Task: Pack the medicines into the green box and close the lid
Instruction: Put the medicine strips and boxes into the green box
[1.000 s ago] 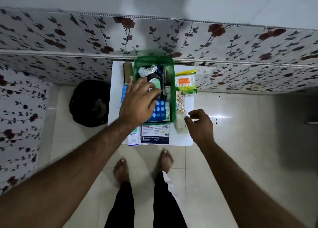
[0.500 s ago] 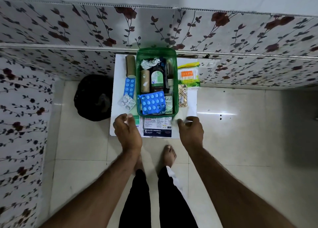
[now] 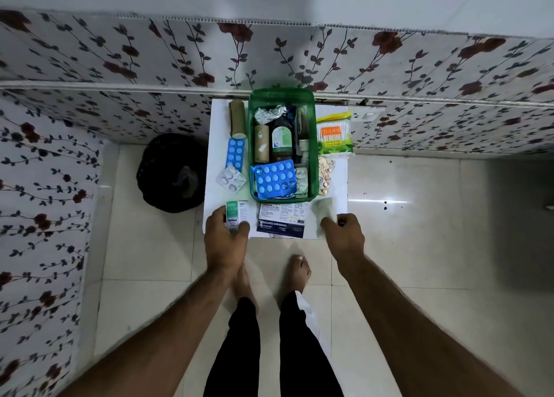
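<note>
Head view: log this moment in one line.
left hand: grasping small white-green carton | right hand: on blurred pale packet | green box: open, partly filled | lid: not seen

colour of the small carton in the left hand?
White with green panels, the small carton in the left hand; head view.

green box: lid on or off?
Off. The green box is open-topped: a brown bottle and a blue blister pack show inside. No lid is visible.

Both forearms are seen bare, no sleeves reaching the left hand (image 3: 225, 240) or right hand (image 3: 344, 237). Black trousers (image 3: 239, 351) are worn (a white patch shows at one leg), and the feet (image 3: 296, 272) are bare.
</note>
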